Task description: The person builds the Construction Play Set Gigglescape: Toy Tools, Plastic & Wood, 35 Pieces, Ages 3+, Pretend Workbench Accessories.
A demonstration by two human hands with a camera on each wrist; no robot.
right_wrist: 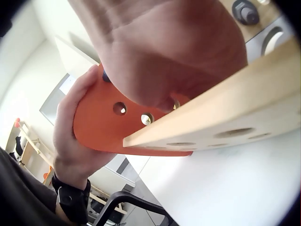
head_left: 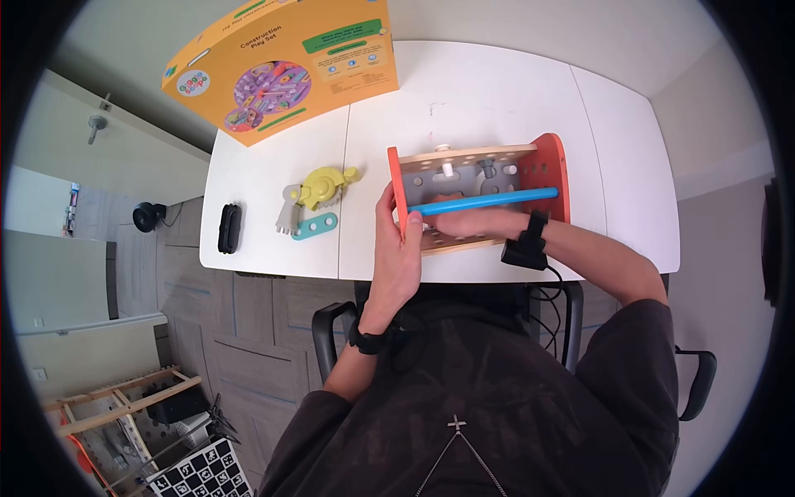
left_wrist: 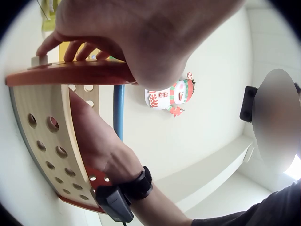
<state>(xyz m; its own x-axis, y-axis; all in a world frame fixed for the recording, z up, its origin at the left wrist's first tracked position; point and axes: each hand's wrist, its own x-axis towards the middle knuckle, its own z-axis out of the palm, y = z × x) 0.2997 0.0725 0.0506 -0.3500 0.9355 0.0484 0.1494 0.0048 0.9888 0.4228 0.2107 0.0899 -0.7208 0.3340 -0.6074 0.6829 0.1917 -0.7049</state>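
Observation:
A wooden toolbox with perforated shelves and orange side panels stands on the table, a blue bar across its front. My left hand grips the left side panel, fingers along its outer face in the left wrist view and thumb over its edge in the right wrist view. My right hand reaches inside beneath the bar, near that panel. Its fingertips are hidden, so what they hold cannot be seen. White and grey bolts sit at the grey back part. A small pale block lies by a left fingertip.
Left of the toolbox lie a yellow-green toy saw, a grey toy piece and a teal strip with holes. A black case is near the white table's left edge. An orange box stands at the back left.

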